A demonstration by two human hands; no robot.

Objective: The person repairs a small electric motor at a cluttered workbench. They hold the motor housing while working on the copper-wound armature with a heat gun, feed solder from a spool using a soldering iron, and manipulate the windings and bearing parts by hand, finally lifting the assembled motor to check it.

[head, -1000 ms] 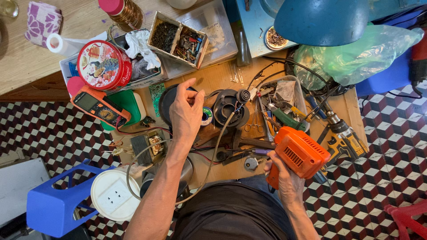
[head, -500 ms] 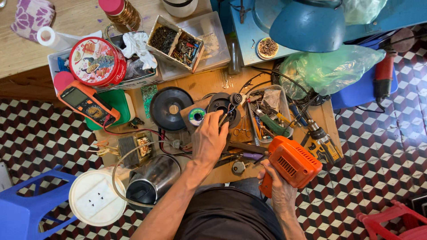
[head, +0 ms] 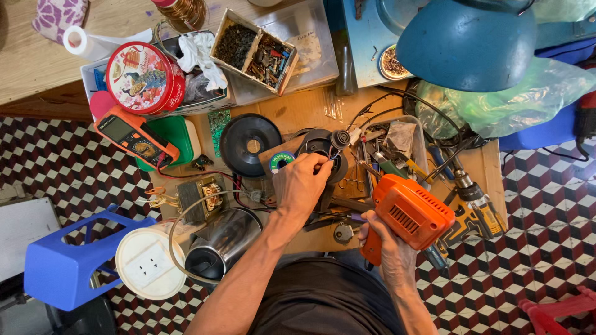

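left hand (head: 302,184) now lower on black motor part (head: 323,149), right hand (head: 386,243) around orange tool (head: 410,214)

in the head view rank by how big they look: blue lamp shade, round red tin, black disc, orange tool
1. blue lamp shade, though it sits nearer the camera
2. orange tool in the right hand
3. round red tin
4. black disc, close to the tin

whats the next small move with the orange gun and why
Probably bring the orange soldering gun in the right hand toward the left hand, since that hand already pinches thin wires by the small black part while the gun sits off to the side.
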